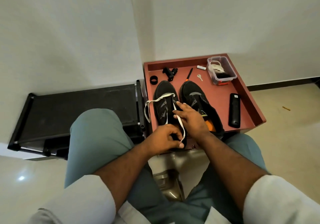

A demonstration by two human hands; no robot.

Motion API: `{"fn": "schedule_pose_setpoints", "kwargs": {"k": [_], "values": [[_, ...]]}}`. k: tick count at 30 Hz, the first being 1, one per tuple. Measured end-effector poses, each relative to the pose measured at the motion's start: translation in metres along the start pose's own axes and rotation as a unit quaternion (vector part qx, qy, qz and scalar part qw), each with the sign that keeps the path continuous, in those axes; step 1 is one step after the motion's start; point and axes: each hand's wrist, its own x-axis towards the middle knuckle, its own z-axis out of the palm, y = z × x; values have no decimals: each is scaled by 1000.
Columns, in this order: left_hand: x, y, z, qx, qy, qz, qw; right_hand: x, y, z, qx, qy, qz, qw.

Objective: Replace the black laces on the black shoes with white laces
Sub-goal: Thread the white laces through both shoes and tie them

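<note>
My sleeves (277,199) are white, loose and pushed up above the elbow, bunched in soft folds; my forearms below them are bare; I see no watch or ring on my hands; my trousers (93,137) are a muted grey-green, plain cloth, smooth over both knees.

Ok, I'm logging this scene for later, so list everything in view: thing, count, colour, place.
shoes: two, black, middle of tray
white lace: one, threaded at left shoe's toe end
tray: one, red-brown
clear box: one, tray's far right corner
remote: one, black, right of shoes
key: one, silver
ring: one, black, far left
rack: one, black, left of tray
left hand: pinches lace
right hand: on left shoe
</note>
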Motion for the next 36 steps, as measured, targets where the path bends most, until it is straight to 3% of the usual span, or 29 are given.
{"fn": "schedule_pose_setpoints", "kwargs": {"k": [6,10,12,14,17,19,21,24,26,29,31,36], "values": [[3,-3,10,82,53,-22,995,-50,-30,-8,214,102,62,969],[5,-12,7,86,48,-68,993,-85,-42,-24,384,149,146,899],[4,-13,7,124,37,-73,989,-85,-42,-33,425,161,168,875],[5,-13,6,136,42,-79,987,-86,-47,-41,432,154,160,874],[4,-14,5,150,56,-90,983,-92,-57,-40,410,71,159,895],[3,-15,6,172,66,-84,979,-93,-63,-39,373,-70,223,898],[1,-14,5,204,73,-82,973,-92,-64,-41,276,-225,277,892],[1,-14,3,214,71,-66,972,-86,-60,-58,137,-308,277,900],[2,-15,1,202,54,-48,977,-81,-54,-68,29,-283,245,927],[4,-17,-2,248,15,-38,968,-64,-49,-63,41,-83,236,967],[6,-18,-2,300,20,-30,953,-50,-45,-47,61,19,249,966],[9,-18,-2,332,10,-39,942,-33,-33,-7,-9,28,286,958]]}}
